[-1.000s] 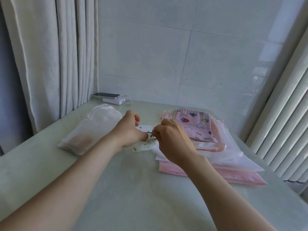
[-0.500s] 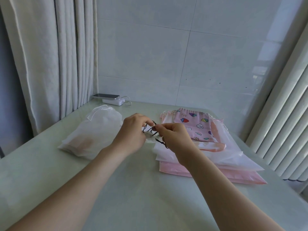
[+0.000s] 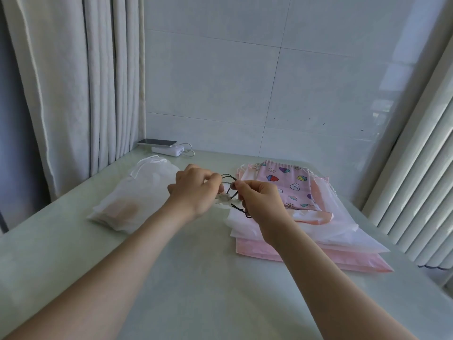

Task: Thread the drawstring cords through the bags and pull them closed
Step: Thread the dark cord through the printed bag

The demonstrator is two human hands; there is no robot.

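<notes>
Left hand [image 3: 193, 190] fingers [image 3: 215, 179] and right hand [image 3: 259, 202] fingers both pinching a thin dark cord [image 3: 229, 177], looping up between them. Small white printed bag [image 3: 223, 201] bunching just under the fingers, mostly hidden by both hands, above the bench [image 3: 196, 278]. Knotted cord end trailing below the right hand.
</notes>
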